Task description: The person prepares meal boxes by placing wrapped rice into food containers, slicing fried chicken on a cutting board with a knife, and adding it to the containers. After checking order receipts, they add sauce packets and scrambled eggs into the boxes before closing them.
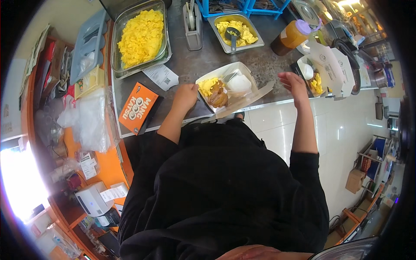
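Note:
An open takeout box (253, 78) holds scrambled egg (207, 86), browned fried meat (217, 97) and a mound of white rice (240, 83) beside a small clear packet. My left hand (187, 96) is at the box's left edge, fingers curled; whether it grips the box is unclear. To the right, my right hand (292, 83) hovers with fingers apart, holding nothing, between this box and a second open food box (336, 70). That one also has egg, rice and meat. A closed orange box (138, 109) lies left of my left hand, near a printed paper slip (161, 77).
Behind stand a glass tray (167, 32) heaped with scrambled egg, a metal holder (194, 39), a steel pan (245, 48) of egg with a black scoop (232, 35), and a sauce bottle (290, 36). Blue baskets (224, 13) stand farther back. The counter's metal edge (276, 103) runs before me.

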A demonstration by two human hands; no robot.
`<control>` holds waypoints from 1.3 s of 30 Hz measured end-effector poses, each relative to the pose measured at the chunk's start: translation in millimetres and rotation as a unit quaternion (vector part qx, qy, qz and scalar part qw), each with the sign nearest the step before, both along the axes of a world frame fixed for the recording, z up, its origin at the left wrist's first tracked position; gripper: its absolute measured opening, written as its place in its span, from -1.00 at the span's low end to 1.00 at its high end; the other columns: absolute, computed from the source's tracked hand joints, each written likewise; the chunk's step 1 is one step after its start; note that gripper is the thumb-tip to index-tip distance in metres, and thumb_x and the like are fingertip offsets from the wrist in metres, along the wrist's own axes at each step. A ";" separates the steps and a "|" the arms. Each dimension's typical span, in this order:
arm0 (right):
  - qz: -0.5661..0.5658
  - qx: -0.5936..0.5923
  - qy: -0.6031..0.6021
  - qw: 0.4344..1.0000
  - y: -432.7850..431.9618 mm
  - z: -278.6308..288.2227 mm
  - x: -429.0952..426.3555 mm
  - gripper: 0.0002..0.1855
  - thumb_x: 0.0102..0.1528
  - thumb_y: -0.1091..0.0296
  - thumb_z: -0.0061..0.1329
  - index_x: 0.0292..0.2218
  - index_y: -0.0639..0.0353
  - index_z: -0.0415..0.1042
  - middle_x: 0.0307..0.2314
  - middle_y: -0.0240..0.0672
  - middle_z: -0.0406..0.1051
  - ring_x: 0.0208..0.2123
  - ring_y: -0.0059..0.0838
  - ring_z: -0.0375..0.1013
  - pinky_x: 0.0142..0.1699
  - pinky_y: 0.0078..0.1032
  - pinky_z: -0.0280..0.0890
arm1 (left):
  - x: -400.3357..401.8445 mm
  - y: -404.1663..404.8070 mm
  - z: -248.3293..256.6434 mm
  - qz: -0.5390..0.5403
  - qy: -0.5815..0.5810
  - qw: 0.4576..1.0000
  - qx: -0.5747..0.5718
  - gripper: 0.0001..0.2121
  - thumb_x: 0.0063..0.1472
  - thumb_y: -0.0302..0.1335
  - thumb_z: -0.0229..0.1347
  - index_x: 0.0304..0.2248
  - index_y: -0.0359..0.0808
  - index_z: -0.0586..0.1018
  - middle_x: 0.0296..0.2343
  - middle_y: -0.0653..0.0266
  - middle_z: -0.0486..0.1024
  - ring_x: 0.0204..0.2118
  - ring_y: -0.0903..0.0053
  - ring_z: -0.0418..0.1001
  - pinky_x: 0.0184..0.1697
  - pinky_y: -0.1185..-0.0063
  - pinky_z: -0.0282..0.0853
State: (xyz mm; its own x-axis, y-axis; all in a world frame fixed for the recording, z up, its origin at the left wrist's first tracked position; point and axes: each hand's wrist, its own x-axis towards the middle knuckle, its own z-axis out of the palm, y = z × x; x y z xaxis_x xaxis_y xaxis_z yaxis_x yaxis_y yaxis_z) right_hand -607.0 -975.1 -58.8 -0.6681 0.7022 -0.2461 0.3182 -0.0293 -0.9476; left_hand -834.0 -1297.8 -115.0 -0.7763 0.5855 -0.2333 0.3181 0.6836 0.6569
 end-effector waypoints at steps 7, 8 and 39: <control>0.259 -0.355 -0.156 0.885 4.5 -22.1 -45.7 -0.45 0.13 0.02 -0.02 -0.02 0.31 0.34 -0.22 -0.18 0.46 -0.32 -0.47 0.54 -0.19 -0.48 0.48 | 6.9 8.4 0.1 0.158 -0.298 0.931 0.137 -0.65 0.23 -0.28 -0.05 -0.34 -0.48 0.56 -0.55 0.03 0.55 -0.54 0.45 0.57 -0.37 0.49 0.40; 0.275 -0.342 -0.175 0.881 1.2 -25.7 -47.2 -0.40 0.10 0.00 0.01 -0.04 0.36 0.34 -0.23 -0.18 0.47 -0.37 -0.47 0.55 -0.26 -0.48 0.50 | 6.1 10.3 5.3 0.164 -0.304 0.924 0.163 -0.65 0.22 -0.26 -0.02 -0.34 -0.47 0.57 -0.56 0.04 0.55 -0.53 0.45 0.57 -0.37 0.49 0.39; 0.205 0.136 -0.245 0.938 -99.3 -57.7 -55.7 -0.29 0.12 -0.15 -0.12 0.03 0.34 0.15 -0.16 0.20 0.34 -0.08 0.14 0.35 0.00 -0.19 0.25 | 36.3 -4.7 -39.9 0.058 -0.176 0.983 -0.012 -0.47 0.23 -0.33 -0.01 0.08 -0.49 0.18 -0.14 -0.14 0.35 -0.08 0.09 0.36 0.02 0.33 0.25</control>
State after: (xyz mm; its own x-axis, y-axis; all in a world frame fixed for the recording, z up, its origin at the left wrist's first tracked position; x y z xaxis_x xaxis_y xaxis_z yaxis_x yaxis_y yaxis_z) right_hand -662.6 -1074.4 -116.5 -0.7490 0.4924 -0.4434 0.6493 0.4120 -0.6392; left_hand -797.8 -1302.5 -154.9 -0.7067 0.4889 -0.5115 -0.0063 0.7185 0.6955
